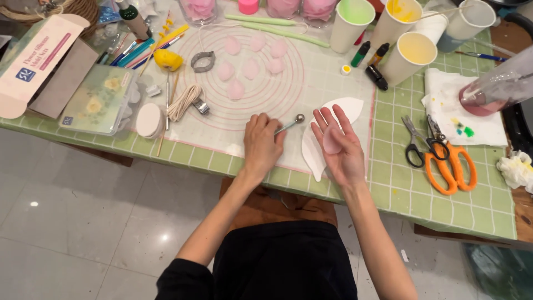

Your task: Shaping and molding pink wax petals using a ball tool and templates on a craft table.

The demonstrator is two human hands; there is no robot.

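My left hand [261,145] grips a metal ball-tipped tool [291,123], its ball end pointing right toward my other hand. My right hand [340,145] is held palm up with fingers spread, and a thin pink clay petal [332,139] lies on the palm. Under that hand lies a white leaf-shaped foam pad [343,105]. Several more pink clay petals [250,68] are spread on the round-marked translucent work mat [311,78], beyond both hands.
Paper cups [412,55] of coloured stuff and small dye bottles [376,76] stand at the back right. Black and orange scissors [444,161] lie right, by a stained tissue [461,108]. A metal cutter [202,61], twine [184,101], a mould case [100,100] and a box [39,61] sit left.
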